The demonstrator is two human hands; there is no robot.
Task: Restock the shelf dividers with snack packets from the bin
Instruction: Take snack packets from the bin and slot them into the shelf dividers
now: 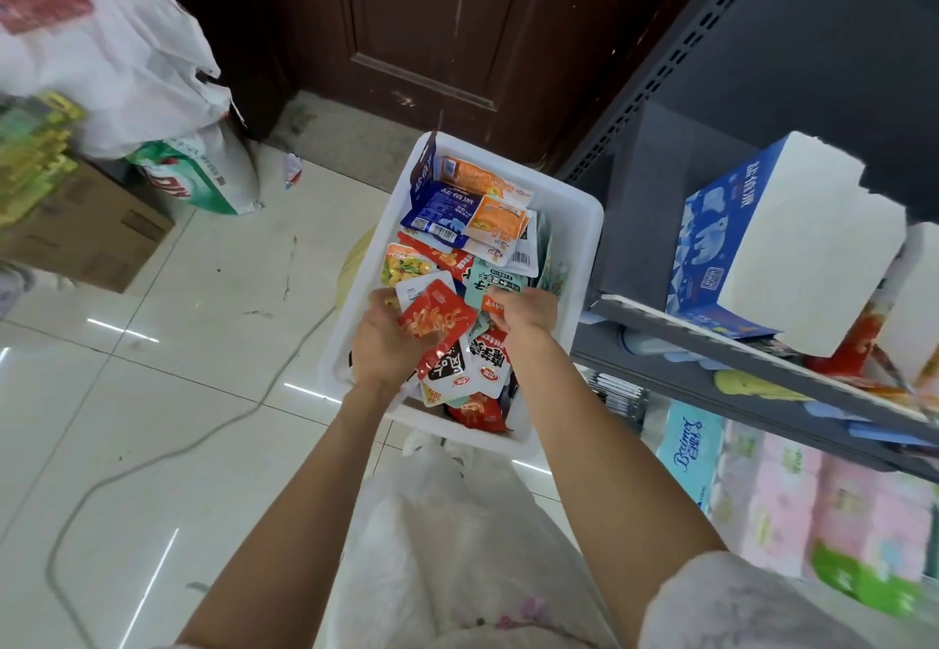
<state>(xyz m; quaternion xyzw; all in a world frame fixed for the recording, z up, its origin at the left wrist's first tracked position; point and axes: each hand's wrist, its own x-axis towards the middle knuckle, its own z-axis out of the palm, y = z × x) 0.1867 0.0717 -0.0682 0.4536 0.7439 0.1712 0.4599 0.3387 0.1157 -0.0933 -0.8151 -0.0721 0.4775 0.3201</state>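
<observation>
A white plastic bin stands on the floor, full of several mixed snack packets in blue, orange, red and white. My left hand is over the bin's near half, closed on a small stack of red snack packets. My right hand reaches into the bin beside it, fingers curled on an orange packet under a pale teal one. The grey shelf stands right of the bin, with a blue and white carton on it.
A dark wooden door is behind the bin. Cardboard boxes, a white plastic bag and a green sack sit at the left. A grey cable crosses the tiled floor. Tissue packs fill the lower shelf.
</observation>
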